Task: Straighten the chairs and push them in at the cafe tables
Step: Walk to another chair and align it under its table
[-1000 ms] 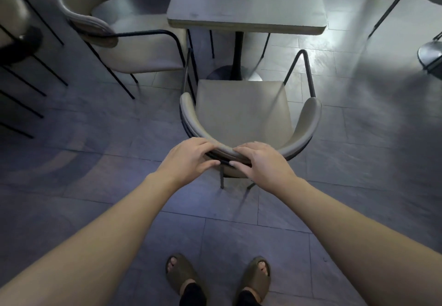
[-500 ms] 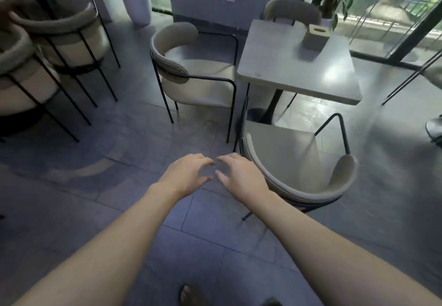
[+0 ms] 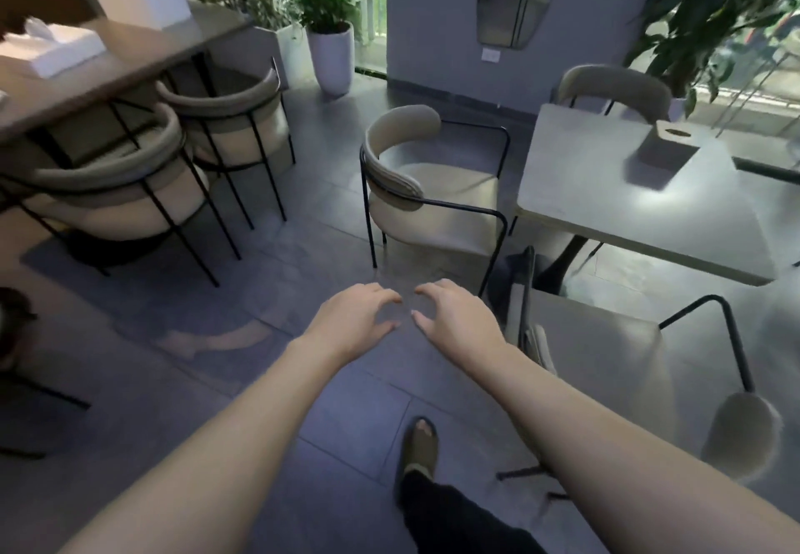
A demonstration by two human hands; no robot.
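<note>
A beige chair with a black frame (image 3: 433,190) stands left of the grey square table (image 3: 606,207), its seat toward the table and apart from it. Another beige chair (image 3: 606,358) sits at the table's near side, at my right. A third chair (image 3: 614,86) is behind the table. My left hand (image 3: 350,320) and my right hand (image 3: 459,315) hover side by side over the floor, fingers curved and apart, holding nothing, just in front of the left chair.
Two more beige chairs (image 3: 143,190) are tucked under a long wooden table (image 3: 130,55) at the left, which carries white boxes. Potted plants (image 3: 331,47) stand by the window. A box (image 3: 669,144) sits on the grey table. My sandalled foot (image 3: 420,445) steps forward.
My hands have let go of the near chair's backrest. My view has swung left and up, so that chair is now at my right and the left chair lies ahead.
</note>
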